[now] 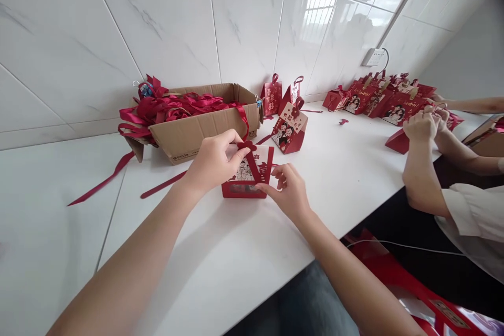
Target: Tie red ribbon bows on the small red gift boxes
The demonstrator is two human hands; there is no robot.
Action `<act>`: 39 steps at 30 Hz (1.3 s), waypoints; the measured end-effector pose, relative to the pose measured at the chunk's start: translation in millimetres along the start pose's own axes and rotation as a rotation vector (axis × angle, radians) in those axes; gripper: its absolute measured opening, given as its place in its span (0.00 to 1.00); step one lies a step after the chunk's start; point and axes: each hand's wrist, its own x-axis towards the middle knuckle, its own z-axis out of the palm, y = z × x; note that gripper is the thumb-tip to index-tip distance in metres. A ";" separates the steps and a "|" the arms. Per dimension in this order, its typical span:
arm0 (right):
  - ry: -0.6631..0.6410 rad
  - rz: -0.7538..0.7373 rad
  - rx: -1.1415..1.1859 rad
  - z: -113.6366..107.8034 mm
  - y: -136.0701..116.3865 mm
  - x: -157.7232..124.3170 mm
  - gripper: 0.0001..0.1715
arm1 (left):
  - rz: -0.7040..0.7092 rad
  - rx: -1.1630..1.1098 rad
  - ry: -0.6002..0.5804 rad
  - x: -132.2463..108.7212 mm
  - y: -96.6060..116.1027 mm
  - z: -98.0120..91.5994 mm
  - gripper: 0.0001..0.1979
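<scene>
A red gift box (246, 189) with a printed couple and a clear window stands upright on the white table between my hands. My left hand (220, 157) pinches the red flower-shaped piece (248, 146) at its top. A red ribbon slants down across the front of the box from that piece. My right hand (286, 189) is at the box's right side, its thumb at the lower front near the ribbon and its fingers curled; what lies between them is too small to tell.
A cardboard box (205, 125) heaped with red ribbons (185, 105) stands behind. Finished-looking red boxes (290, 128) stand behind right, with several more (401, 107) farther right. Another person's hands (425, 123) work there. Loose ribbons (103, 184) lie at left.
</scene>
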 end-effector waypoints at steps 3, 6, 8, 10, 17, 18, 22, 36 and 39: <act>-0.166 0.246 0.041 6.0 11.7 -1.1 0.21 | -0.004 0.005 0.020 -0.6 0.9 1.1 0.08; -0.239 0.272 0.109 0.6 14.4 3.6 0.18 | 0.003 0.013 0.028 -1.0 1.0 1.1 0.07; -0.206 0.227 0.132 -7.2 13.4 5.9 0.18 | 0.002 0.001 0.017 -1.2 1.9 0.0 0.07; -0.151 0.223 0.180 -16.1 12.3 7.8 0.18 | -0.002 -0.018 -0.005 -1.5 3.5 -1.9 0.06; 0.076 0.195 0.600 -35.9 1.7 27.4 0.16 | 0.044 -0.034 -0.043 -2.0 2.0 -5.2 0.06; 0.112 0.172 0.644 -35.9 -2.0 32.1 0.16 | 0.069 -0.028 -0.042 -2.0 0.2 -4.6 0.05; 0.228 0.063 0.716 -28.9 -19.6 54.3 0.17 | 0.273 0.009 0.030 -2.2 -8.0 -0.5 0.03; 0.144 0.052 0.891 -19.0 3.7 82.2 0.16 | 0.430 0.008 0.097 -6.1 -10.8 16.9 0.02; 0.191 -0.018 0.844 -26.7 1.9 75.3 0.11 | 0.324 -0.013 0.102 -6.1 -8.2 16.1 0.01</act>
